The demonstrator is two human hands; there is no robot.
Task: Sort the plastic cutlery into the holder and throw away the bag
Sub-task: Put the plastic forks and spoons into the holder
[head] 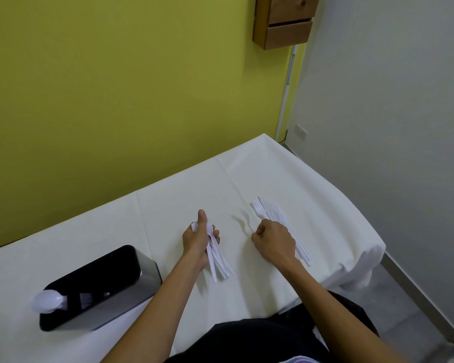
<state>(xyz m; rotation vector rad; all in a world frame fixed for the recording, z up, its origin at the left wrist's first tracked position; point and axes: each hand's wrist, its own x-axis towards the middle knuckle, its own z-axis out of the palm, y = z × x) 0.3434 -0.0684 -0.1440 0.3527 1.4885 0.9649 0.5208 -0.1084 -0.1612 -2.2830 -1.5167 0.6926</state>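
Reaching out from the bottom of the frame, you are stretching both bare forearms over a table covered with a white cloth. At the lower left, the cutlery holder is standing on the cloth, black inside with a steel wall, and a white plastic spoon is poking its bowl out over the left end. Its dividers are showing only dimly, so I cannot tell which compartment the spoon is sitting in.

Near the middle, your left hand is gripping a bundle of white plastic cutlery, fingers wrapped round it and thumb pointing up along it; the handles are fanning out below your palm toward you.

Just right of that, your right hand is hovering knuckles up with its fingers curled under, over the near part of a pile of white plastic forks. Whether those fingers are pinching anything I cannot tell.

Between your hands, slightly farther out, a single white plastic piece is lying loose on the cloth, too blurred to name. The forks' tines are pointing away from you.

Beyond the table a yellow-green wall is filling the upper left, a wooden drawer unit is hanging at the top, and a grey wall with a socket is taking up the right.
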